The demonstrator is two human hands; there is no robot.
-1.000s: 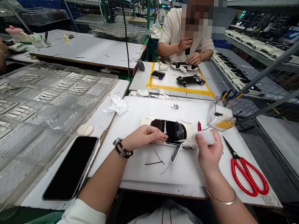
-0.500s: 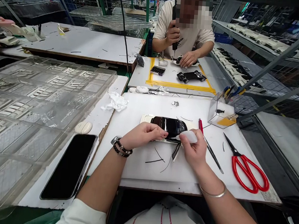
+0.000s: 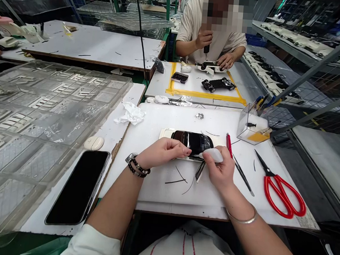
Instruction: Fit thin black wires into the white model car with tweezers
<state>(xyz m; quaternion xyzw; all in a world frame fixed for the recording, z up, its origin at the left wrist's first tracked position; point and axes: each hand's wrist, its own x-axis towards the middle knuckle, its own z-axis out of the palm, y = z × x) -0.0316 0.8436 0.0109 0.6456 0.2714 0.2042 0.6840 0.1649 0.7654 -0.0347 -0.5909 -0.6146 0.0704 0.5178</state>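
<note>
A white model car [image 3: 166, 133] with a glossy black roof [image 3: 196, 142] lies on the white work board in front of me. My left hand [image 3: 171, 151] rests at its near side, thumb and fingers pinched together; whatever is between the tips is too small to make out. My right hand [image 3: 221, 169] grips a small white squeeze bottle [image 3: 215, 155], its nozzle pointing left to the car's near edge, close to my left fingertips. A dark, narrow tool-like piece [image 3: 200, 171] sticks out below the right hand; whether that hand holds it is unclear. Thin black strips [image 3: 175, 181] lie nearer to me.
Red-handled scissors [image 3: 284, 193], tweezers [image 3: 244, 176] and a red pen-like tool [image 3: 229, 144] lie at right, below a clear tool box [image 3: 254, 128]. At left are a phone [image 3: 78, 189], crumpled tissue [image 3: 130, 113] and a compartment tray [image 3: 52, 126]. A co-worker [image 3: 212, 36] works opposite.
My hands stay almost in place at the car. Across the table, the co-worker's driver has shifted right, and the piece under it shows more of its white body. The view has tilted slightly.
</note>
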